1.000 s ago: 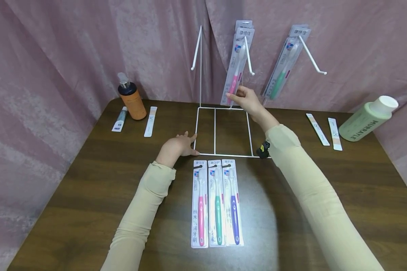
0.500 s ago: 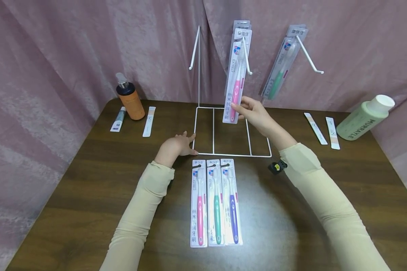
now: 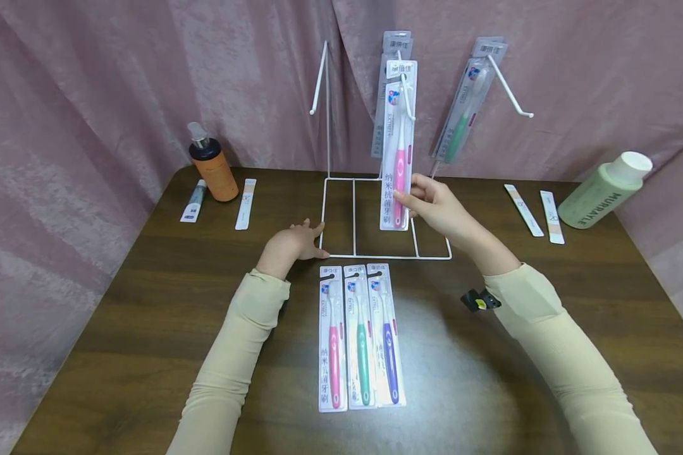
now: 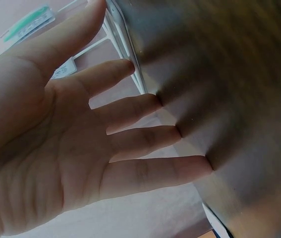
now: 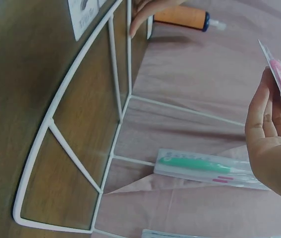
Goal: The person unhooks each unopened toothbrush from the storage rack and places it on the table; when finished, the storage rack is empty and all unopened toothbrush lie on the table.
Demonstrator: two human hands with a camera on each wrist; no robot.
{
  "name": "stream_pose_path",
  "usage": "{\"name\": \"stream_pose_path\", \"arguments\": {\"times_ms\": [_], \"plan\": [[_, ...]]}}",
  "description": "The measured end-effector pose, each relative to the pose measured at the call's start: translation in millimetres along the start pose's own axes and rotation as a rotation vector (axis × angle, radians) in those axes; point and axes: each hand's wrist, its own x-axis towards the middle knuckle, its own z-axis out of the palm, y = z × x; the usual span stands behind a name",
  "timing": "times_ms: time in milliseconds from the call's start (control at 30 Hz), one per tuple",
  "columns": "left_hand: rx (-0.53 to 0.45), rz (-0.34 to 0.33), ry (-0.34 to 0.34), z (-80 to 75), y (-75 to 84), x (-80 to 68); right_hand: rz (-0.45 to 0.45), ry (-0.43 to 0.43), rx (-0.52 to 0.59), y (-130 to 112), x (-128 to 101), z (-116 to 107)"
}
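A pink curtain [image 3: 148, 95] hangs behind the brown table [image 3: 148, 354], where the white wire rack [image 3: 387, 257] stands. In the head view, my right hand [image 3: 441, 205] pinches the lower part of the pink toothbrush pack [image 3: 397, 151], which is above the rack's base and seems threaded on its middle hook [image 3: 408, 104]. This hook turns up at its tip, so the card hole could catch or tear there. My left hand [image 3: 296, 243] is at the rack's front left corner, grasping nothing, therefore a strong pull could tip or drag the rack. In the left wrist view, its fingers are spread beside the rack, tips at the table. In the right wrist view, I cannot tell how firm my pinch is; a weak one could let the pack swing toward the rack.
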Motion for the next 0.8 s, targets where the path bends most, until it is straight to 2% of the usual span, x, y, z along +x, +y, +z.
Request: {"name": "stream_pose_path", "arguments": {"times_ms": [367,600,800], "plan": [[-0.001,-0.013,0.0,0.0,1.0,0.3,0.003,-0.038,0.0,-9,-29,-1],[0.002,-0.011,-0.002,-0.2,1.4,0.2,0.003,-0.063,-0.041,-10,-43,-3],[0.018,-0.001,-0.002,-0.8,2.0,0.5,0.01,-0.087,-0.013,-12,-54,-3]]}}
